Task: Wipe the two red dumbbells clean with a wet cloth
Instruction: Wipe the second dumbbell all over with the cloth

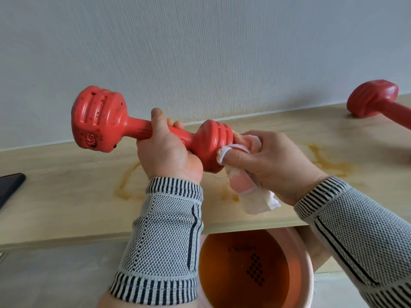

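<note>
Wiping the first red dumbbell (133, 127), I have it lifted clear of the wooden shelf (66, 174), held level over the middle of its length, my left hand (165, 150) wrapped tight round the handle and my right hand (266, 165) bunched round the wet cloth (249, 172), pressing it against the end face of the right-hand head. By my reckoning this is the first of the two; the left head is speckled with dark spots, so next I should turn the bar in my grip and bring the cloth across to it. The second dumbbell (375, 101) lies at the shelf's far right end by the wall, cut off by the frame, so I cannot judge its state. Below the shelf's front edge stands a basin (307, 252) of brownish water. A dark flat object (10, 187) at the left end is half out of view.
</note>
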Available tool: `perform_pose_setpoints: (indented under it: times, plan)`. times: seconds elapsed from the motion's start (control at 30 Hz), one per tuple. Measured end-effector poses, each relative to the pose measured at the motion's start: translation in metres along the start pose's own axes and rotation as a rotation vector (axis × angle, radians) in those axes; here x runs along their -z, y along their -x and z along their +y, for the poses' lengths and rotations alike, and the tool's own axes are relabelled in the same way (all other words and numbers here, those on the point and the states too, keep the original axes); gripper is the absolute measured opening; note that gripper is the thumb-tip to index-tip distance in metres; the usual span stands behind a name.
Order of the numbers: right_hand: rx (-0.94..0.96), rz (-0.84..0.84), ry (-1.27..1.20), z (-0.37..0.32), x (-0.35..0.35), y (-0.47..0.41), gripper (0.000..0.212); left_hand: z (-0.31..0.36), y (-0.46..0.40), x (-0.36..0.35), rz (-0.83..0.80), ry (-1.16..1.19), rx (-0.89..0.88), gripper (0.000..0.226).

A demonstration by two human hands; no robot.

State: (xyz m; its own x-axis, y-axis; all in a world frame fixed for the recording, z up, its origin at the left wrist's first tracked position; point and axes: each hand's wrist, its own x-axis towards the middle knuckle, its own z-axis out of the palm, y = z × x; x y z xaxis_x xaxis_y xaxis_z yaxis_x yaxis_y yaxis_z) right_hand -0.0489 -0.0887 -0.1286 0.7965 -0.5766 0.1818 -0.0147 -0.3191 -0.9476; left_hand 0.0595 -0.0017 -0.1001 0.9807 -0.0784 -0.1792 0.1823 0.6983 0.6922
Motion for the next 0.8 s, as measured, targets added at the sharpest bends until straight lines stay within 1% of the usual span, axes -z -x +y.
perform_pose_setpoints:
  times: [0.1, 0.2, 0.3, 0.37, 0.4, 0.47, 0.6, 0.7, 0.8]
  plan:
    - [-0.029, 0.083, -0.019, -0.004, -0.003, -0.002, 0.037, -0.002, 0.003, -0.001, -0.02, -0.003, -0.027, 0.014]
    - [-0.034, 0.094, -0.029, -0.003, -0.001, -0.004, 0.04, -0.003, 0.008, -0.004, -0.027, -0.018, -0.081, 0.012]
    - [-0.037, 0.044, 0.063, 0.002, -0.007, -0.002, 0.038, -0.005, 0.012, -0.005, -0.036, -0.066, -0.131, 0.011]
    - [-0.011, 0.074, 0.14, 0.003, -0.01, 0.001, 0.037, -0.006, 0.014, -0.006, -0.041, -0.075, -0.139, 0.011]
    - [0.0, 0.099, 0.154, 0.004, -0.011, 0.0, 0.034, -0.007, 0.014, -0.006, -0.041, -0.075, -0.143, 0.011]
    - [0.001, 0.125, 0.144, 0.003, -0.01, 0.0, 0.029, -0.008, 0.014, -0.007, -0.042, -0.074, -0.151, 0.012]
    - [-0.031, 0.13, 0.02, 0.005, -0.008, 0.0, 0.03, -0.008, 0.015, -0.007, -0.057, -0.078, -0.16, 0.012]
    - [-0.027, 0.102, 0.052, 0.005, -0.009, 0.0, 0.029, -0.009, 0.016, -0.005, -0.059, -0.097, -0.165, 0.012]
    - [-0.021, 0.134, 0.098, 0.003, -0.008, -0.001, 0.03, -0.008, 0.014, -0.004, -0.069, -0.089, -0.146, 0.013]
